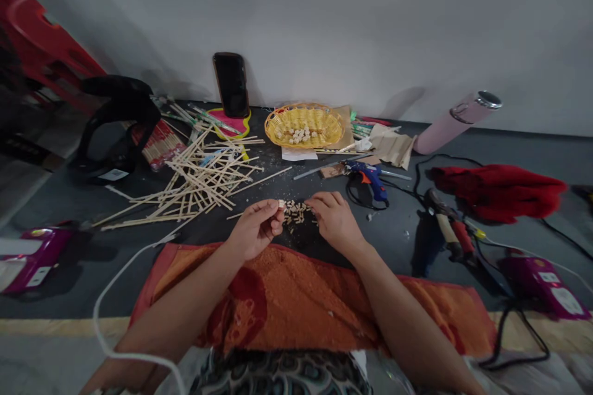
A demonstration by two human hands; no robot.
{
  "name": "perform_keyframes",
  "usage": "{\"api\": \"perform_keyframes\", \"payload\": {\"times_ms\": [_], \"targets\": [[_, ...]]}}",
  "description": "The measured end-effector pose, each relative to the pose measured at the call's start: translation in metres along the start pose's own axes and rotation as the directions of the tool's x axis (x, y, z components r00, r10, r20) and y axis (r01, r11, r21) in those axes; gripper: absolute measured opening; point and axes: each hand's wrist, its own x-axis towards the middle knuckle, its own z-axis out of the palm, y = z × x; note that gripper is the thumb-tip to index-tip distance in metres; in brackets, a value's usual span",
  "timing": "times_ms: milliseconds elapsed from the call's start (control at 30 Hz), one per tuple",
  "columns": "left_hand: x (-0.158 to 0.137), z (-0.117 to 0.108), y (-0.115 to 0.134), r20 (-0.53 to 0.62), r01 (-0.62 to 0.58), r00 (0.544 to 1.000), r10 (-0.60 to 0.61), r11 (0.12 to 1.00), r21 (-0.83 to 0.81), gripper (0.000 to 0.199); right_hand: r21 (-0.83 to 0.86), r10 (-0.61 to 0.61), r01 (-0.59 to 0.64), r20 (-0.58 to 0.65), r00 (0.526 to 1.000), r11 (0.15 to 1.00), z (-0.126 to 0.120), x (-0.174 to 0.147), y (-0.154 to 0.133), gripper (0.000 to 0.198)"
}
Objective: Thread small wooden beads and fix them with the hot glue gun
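Between the thumb and fingers of my left hand is a small pale wooden piece, perhaps several short bits joined together. My right hand is closed in a pinch at the right edge of a pile of short cut stick pieces on the dark tabletop. Whatever its fingertips hold is too small to make out. Behind the pile, a yellow woven basket contains several small pale clusters. Under my forearms lies an orange towel.
Loose thin wooden sticks spread to the left. A blue glue gun with a cord lies to the right, near pliers and a red cloth. A phone and pink flask stand at the back. A white cable crosses front left.
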Motion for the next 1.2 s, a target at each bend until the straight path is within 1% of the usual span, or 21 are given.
{"api": "perform_keyframes", "payload": {"times_ms": [67, 100, 167, 333, 400, 500, 700, 900, 1067, 1200], "targets": [[0.0, 0.001, 0.0, -0.003, 0.002, 1.0, -0.002, 1.0, 0.001, 0.017, -0.038, 0.007, -0.006, 0.033, 0.999, 0.999, 0.0, -0.001, -0.002, 0.043], [0.0, 0.001, 0.0, -0.006, 0.002, 1.0, -0.002, 1.0, 0.001, 0.017, -0.043, 0.009, -0.007, 0.041, 0.999, 0.999, 0.0, -0.002, -0.002, 0.042], [-0.001, 0.001, 0.001, -0.01, 0.005, 1.0, -0.005, 1.0, -0.001, 0.017, -0.028, 0.012, -0.011, 0.044, 0.999, 1.0, -0.001, -0.003, 0.0, 0.037], [-0.001, 0.001, 0.0, 0.0, 0.004, 1.0, -0.004, 1.0, 0.0, 0.016, 0.037, 0.041, -0.04, -0.021, 0.999, 0.999, -0.004, -0.004, 0.012, 0.025], [-0.001, 0.001, 0.0, 0.002, 0.005, 1.0, -0.005, 1.0, 0.005, 0.016, 0.05, 0.036, -0.035, -0.023, 0.999, 0.998, -0.005, -0.005, 0.014, 0.019], [-0.002, 0.001, -0.001, -0.007, 0.017, 1.0, -0.017, 1.0, 0.023, 0.016, 0.035, 0.035, -0.035, -0.003, 0.999, 0.999, -0.006, -0.006, 0.008, 0.015], [-0.002, 0.005, -0.002, -0.022, 0.03, 0.999, -0.029, 0.998, 0.05, 0.016, -0.074, 0.061, -0.059, 0.017, 0.998, 0.996, -0.005, -0.006, -0.009, 0.013], [-0.002, 0.004, -0.003, -0.025, 0.032, 0.999, -0.031, 0.998, 0.06, 0.017, -0.138, 0.057, -0.055, 0.01, 0.998, 0.989, -0.004, -0.005, -0.014, 0.013], [-0.002, 0.004, -0.004, -0.008, 0.039, 0.999, -0.038, 0.997, 0.07, 0.018, -0.129, 0.059, -0.054, 0.031, 0.998, 0.99, -0.002, -0.004, -0.012, 0.009], [-0.002, 0.004, -0.004, -0.004, 0.045, 0.999, -0.045, 0.996, 0.077, 0.019, -0.094, 0.065, -0.065, 0.003, 0.998, 0.993, -0.004, -0.005, -0.008, 0.01]]}}
